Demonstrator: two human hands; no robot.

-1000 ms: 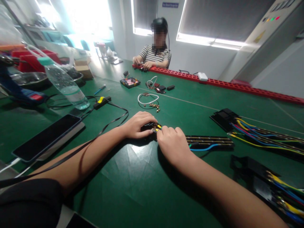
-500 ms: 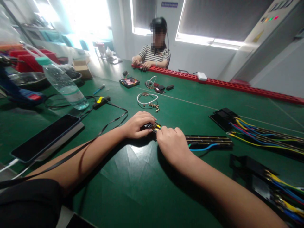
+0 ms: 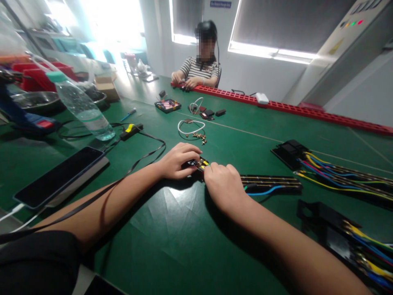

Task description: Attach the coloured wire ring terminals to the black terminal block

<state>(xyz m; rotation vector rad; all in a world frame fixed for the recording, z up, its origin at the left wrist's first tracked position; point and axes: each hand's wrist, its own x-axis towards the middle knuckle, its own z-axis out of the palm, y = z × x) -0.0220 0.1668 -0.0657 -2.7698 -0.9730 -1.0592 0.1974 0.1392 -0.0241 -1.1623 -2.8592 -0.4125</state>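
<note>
On the green table (image 3: pixel 172 246), a long black strip with brass-coloured lines (image 3: pixel 273 180) lies with its left end between my hands. My left hand (image 3: pixel 181 161) curls over a black end piece (image 3: pixel 190 163), its fingers closed on it. Beside those fingertips show small brass terminals and a yellow part (image 3: pixel 205 163). My right hand (image 3: pixel 225 186) is bunched in a fist against the strip's end; whatever its fingertips pinch is hidden by the knuckles. A blue wire (image 3: pixel 270 190) and a green wire tip come out past that hand. Small brass screws (image 3: pixel 201 137) lie just beyond my hands.
At right are wired black strips (image 3: pixel 340 172) and another wired black unit (image 3: pixel 325 221). A phone (image 3: pixel 61 176), a water bottle (image 3: pixel 86 110) and black cables stand left; one cable crosses my left forearm. Across the table a person (image 3: pixel 201 67) works behind a red perforated rail (image 3: pixel 288 105).
My hands keep the same hold on the piece and have hardly moved. The whole view has shifted very slightly.
</note>
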